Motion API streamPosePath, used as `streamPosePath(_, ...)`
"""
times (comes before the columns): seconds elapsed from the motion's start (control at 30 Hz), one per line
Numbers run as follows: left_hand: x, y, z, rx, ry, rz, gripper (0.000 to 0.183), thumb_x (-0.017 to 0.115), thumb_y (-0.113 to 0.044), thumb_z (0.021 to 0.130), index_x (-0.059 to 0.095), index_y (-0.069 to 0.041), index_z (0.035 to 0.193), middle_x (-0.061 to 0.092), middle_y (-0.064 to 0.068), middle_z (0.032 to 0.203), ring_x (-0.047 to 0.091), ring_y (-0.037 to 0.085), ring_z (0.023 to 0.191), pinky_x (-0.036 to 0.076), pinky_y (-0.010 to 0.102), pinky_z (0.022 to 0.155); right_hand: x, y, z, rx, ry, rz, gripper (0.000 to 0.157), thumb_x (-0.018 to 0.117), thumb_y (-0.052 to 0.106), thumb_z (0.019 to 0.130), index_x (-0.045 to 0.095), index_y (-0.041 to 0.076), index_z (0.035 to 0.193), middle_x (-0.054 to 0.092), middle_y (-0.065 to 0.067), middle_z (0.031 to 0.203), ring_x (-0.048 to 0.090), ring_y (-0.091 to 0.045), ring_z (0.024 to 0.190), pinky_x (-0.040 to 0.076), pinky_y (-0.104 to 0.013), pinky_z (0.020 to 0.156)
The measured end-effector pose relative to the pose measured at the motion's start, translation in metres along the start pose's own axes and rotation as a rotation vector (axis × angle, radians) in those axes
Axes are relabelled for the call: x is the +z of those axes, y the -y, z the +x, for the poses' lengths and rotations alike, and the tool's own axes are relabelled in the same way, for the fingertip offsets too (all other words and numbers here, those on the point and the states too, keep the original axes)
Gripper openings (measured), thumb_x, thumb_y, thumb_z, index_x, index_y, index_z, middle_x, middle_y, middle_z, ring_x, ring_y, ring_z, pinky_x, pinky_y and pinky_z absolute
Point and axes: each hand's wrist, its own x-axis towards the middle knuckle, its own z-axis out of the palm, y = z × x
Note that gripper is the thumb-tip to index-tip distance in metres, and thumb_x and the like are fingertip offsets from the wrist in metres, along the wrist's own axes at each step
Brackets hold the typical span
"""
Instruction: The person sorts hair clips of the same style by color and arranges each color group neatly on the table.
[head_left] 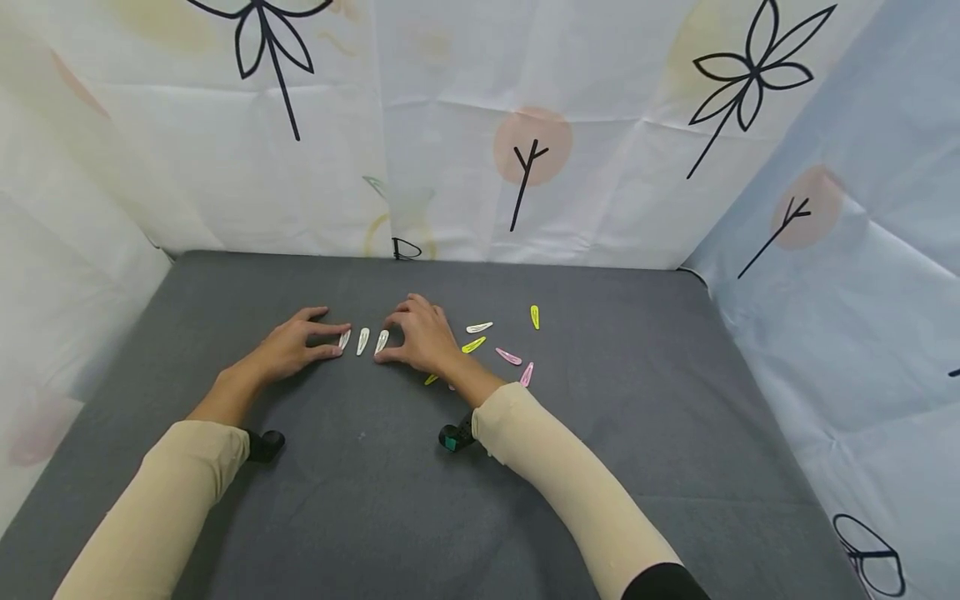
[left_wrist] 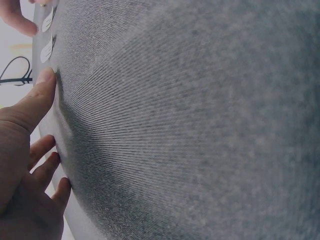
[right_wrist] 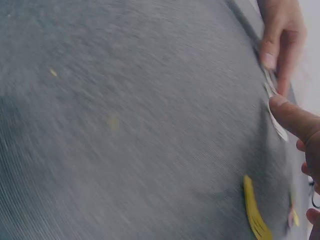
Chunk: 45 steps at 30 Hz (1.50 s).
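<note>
Three white snap hair clips lie side by side on the grey cloth in the head view. My left hand (head_left: 294, 343) pinches the left white hair clip (head_left: 345, 339) end to end between thumb and forefinger. Between the two hands lies the middle white clip (head_left: 363, 341), untouched. At the row's right end, my right hand (head_left: 424, 335) holds the third white clip (head_left: 382, 342) by its ends, thumb at the near one. The left wrist view shows the left thumb (left_wrist: 42, 95) at the cloth, hiding its clip.
Right of the row are scattered another white clip (head_left: 479, 327), yellow clips (head_left: 474, 345) (head_left: 535, 317) and pink clips (head_left: 508, 357) (head_left: 527, 375). A yellow clip (head_left: 431, 379) shows partly beneath the right wrist. Printed fabric (head_left: 450, 167) hangs behind the grey table (head_left: 337, 517).
</note>
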Motion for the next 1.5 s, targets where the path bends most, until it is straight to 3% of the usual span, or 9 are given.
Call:
streamPosePath(0.23, 0.0, 0.0, 0.001, 0.01, 0.001, -0.002, 0.049, 0.069, -0.025, 0.095, 0.057, -0.01, 0.14, 0.023, 0.029, 0.157, 0.02, 0.055, 0.142, 0.018, 0.073, 0.105, -0.024, -0.04, -0.007, -0.043, -0.028, 0.063, 0.059, 0.079, 0.049, 0.081, 0.068, 0.015, 0.127, 0.056, -0.005, 0.138, 0.03, -0.024, 0.146, 0.032, -0.048, 0.112)
streamPosePath(0.4, 0.001, 0.002, 0.001, 0.018, -0.006, 0.0, 0.049, 0.069, -0.024, 0.095, 0.058, -0.009, 0.14, 0.023, 0.029, 0.157, 0.02, 0.056, 0.141, 0.02, 0.073, 0.105, -0.038, -0.074, -0.02, -0.014, -0.012, 0.061, 0.054, 0.079, 0.043, 0.085, 0.068, 0.012, 0.127, 0.056, -0.007, 0.139, 0.03, -0.026, 0.146, 0.031, -0.051, 0.112)
streamPosePath(0.77, 0.0, 0.0, 0.0, 0.017, -0.013, 0.01, 0.05, 0.07, -0.025, 0.094, 0.058, -0.009, 0.139, 0.024, 0.03, 0.156, 0.021, 0.056, 0.141, 0.021, 0.073, 0.105, -0.042, -0.126, -0.052, -0.017, -0.039, 0.108, 0.029, 0.073, 0.029, 0.093, 0.075, 0.007, 0.112, 0.062, -0.011, 0.127, 0.044, -0.03, 0.134, 0.035, -0.056, 0.107)
streamPosePath(1.2, 0.001, 0.0, 0.0, 0.016, -0.008, -0.002, 0.05, 0.07, -0.024, 0.094, 0.058, -0.009, 0.14, 0.023, 0.03, 0.156, 0.02, 0.056, 0.141, 0.021, 0.073, 0.105, -0.038, -0.137, -0.061, -0.063, -0.056, 0.112, 0.022, 0.072, 0.02, 0.093, 0.076, 0.005, 0.109, 0.064, -0.013, 0.124, 0.048, -0.031, 0.131, 0.038, -0.058, 0.103)
streamPosePath(1.5, 0.001, 0.002, 0.001, 0.014, -0.011, -0.003, 0.05, 0.07, -0.024, 0.094, 0.058, -0.009, 0.14, 0.024, 0.029, 0.157, 0.02, 0.055, 0.142, 0.021, 0.072, 0.105, -0.037, -0.136, -0.063, -0.044, -0.062, 0.146, 0.021, 0.072, 0.018, 0.093, 0.076, 0.004, 0.109, 0.062, -0.015, 0.127, 0.046, -0.033, 0.133, 0.035, -0.062, 0.106)
